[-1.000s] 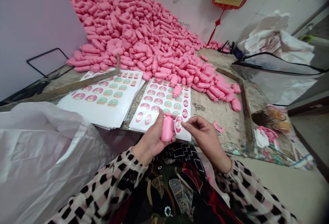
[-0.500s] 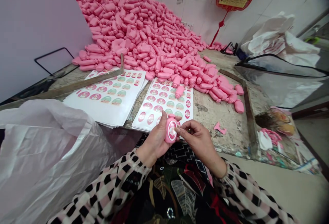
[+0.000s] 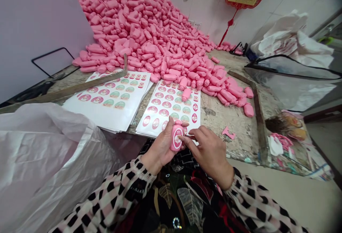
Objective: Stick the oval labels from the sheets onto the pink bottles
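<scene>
A small pink plastic bottle [image 3: 175, 127] stands nearly upright in my left hand [image 3: 161, 147], gripped between the thumb and the fingers behind it. An oval sticker [image 3: 177, 139], pink and white with small lettering, lies on the bottle's front. My right hand [image 3: 209, 147] is at the bottle's right side, its thumb tip touching the sticker and its index finger held apart from the thumb. Just beyond my hands lies a stack of sticker sheets [image 3: 166, 102] with pink and green labels. One loose pink bottle [image 3: 186, 94] rests on that stack.
A large heap of pink bottles [image 3: 149, 30] covers the back of the worn table. More sticker sheets [image 3: 112, 97] lie at left under a wooden strip [image 3: 80, 87]. A white plastic bag [image 3: 48, 161] stands at left. A pink scrap [image 3: 228, 133] and another wooden strip [image 3: 259, 126] lie at right.
My right hand's index finger has lifted away from its thumb, while the thumb stays at the sticker. The bottle has turned and shifted slightly left in my left hand.
</scene>
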Motion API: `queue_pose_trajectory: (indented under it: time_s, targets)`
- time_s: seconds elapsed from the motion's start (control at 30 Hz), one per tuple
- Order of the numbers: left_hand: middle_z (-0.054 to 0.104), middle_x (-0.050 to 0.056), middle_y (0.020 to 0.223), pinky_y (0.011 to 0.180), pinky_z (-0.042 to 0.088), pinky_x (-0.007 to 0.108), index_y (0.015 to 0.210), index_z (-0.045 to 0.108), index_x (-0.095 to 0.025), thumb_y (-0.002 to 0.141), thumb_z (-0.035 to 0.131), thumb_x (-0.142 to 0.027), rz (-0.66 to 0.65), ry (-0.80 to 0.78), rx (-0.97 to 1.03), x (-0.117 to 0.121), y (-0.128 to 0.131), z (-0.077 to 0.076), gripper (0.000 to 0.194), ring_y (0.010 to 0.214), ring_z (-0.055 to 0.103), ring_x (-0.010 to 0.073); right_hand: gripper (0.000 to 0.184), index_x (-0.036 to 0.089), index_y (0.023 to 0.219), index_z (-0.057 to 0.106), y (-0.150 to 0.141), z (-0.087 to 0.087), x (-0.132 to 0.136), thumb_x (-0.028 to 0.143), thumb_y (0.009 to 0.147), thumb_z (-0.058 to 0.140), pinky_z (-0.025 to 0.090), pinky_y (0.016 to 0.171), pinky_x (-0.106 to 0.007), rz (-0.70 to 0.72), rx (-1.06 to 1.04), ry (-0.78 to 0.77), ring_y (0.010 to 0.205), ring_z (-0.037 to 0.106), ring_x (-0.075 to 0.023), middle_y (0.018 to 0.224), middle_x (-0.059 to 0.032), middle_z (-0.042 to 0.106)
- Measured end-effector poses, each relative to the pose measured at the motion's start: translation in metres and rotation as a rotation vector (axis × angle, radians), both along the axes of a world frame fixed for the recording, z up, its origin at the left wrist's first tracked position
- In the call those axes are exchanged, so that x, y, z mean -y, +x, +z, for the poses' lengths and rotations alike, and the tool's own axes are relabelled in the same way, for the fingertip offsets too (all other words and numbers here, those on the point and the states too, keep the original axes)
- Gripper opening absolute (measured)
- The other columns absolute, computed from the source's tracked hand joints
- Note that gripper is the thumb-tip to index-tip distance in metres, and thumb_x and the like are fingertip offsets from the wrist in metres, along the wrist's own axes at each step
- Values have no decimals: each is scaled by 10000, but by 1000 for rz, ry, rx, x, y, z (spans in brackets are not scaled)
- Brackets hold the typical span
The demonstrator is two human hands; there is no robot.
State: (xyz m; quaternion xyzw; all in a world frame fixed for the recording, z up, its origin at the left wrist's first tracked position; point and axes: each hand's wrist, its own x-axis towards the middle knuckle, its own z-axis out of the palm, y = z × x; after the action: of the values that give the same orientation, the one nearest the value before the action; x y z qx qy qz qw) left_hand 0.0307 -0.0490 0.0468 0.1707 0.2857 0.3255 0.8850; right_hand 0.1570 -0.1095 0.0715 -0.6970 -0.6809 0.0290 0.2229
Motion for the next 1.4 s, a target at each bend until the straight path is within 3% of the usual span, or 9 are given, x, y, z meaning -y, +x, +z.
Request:
queue_pose_trajectory:
  time_s: [0.1, 0.3, 0.57, 0.73, 0.87, 1.1, 1.23, 1.3, 1.4]
  targets:
    - [547, 30, 754, 462, 420, 193, 1029, 562, -141, 793, 447, -588, -16, 29, -15, 2, 2, -1, 518, 554, 542, 90, 287, 217, 807, 621, 3, -5, -4, 494, 737, 601, 365, 609, -270, -69, -280, -53, 700, 542, -164, 777, -27, 606]
    - [525, -2, 603, 386, 395, 211, 1052, 477, -155, 791, 313, -667, -30, 212, -187, 13, 9, -3, 598, 436, 517, 115, 316, 186, 822, 545, -1, -15, -13, 437, 679, 672, 411, 432, -251, -32, -1332, -350, 418, 505, -118, 548, 46, 549]
    - [542, -23, 687, 478, 398, 211, 1260, 286, -247, 861, 424, -466, -253, 478, -193, 26, 6, -3, 476, 511, 524, 94, 250, 177, 789, 539, 9, -24, -1, 397, 731, 644, 355, 363, -209, -72, -1595, -372, 358, 488, -105, 474, 66, 489]
    - [540, -12, 628, 554, 430, 264, 1337, 275, -215, 884, 351, -465, -398, 617, -325, 32, 8, -5, 524, 550, 537, 122, 243, 176, 816, 571, 29, -29, 20, 399, 743, 632, 425, 507, -248, -84, -1480, -344, 490, 544, -114, 613, 21, 595]
    - [578, 45, 816, 593, 450, 278, 1324, 331, -180, 865, 410, -399, -402, 574, -419, 30, 11, -8, 514, 614, 558, 120, 291, 197, 891, 618, 76, -34, 50, 395, 687, 681, 437, 695, -253, -231, -1099, -221, 735, 578, -141, 828, -5, 652]
    - [579, 31, 806, 608, 451, 280, 1250, 403, -184, 827, 481, -390, -357, 480, -428, 24, 16, -18, 476, 631, 556, 119, 368, 176, 845, 660, 130, -91, 135, 492, 777, 484, 431, 603, -274, -338, -506, -676, 586, 597, -175, 645, -31, 667]
    - [576, 31, 808, 608, 446, 275, 1218, 435, -182, 835, 468, -389, -374, 482, -453, 26, 17, -15, 437, 637, 551, 117, 402, 185, 1019, 647, 128, -117, 158, 443, 734, 530, 440, 706, -305, -433, -200, -744, 833, 631, -238, 987, -94, 674]
    - [573, 30, 811, 615, 445, 272, 1205, 447, -179, 838, 460, -384, -373, 489, -475, 27, 17, -12, 421, 649, 550, 118, 403, 211, 1073, 632, 127, -112, 152, 406, 734, 536, 439, 742, -324, -396, -117, -719, 914, 615, -258, 1083, -91, 644]
    - [571, 27, 807, 610, 442, 266, 1197, 454, -173, 834, 460, -379, -362, 496, -504, 29, 18, -12, 417, 650, 544, 116, 308, 250, 1013, 655, 125, -83, 120, 371, 778, 496, 442, 772, -320, -240, -188, -549, 928, 611, -232, 1025, -51, 670]
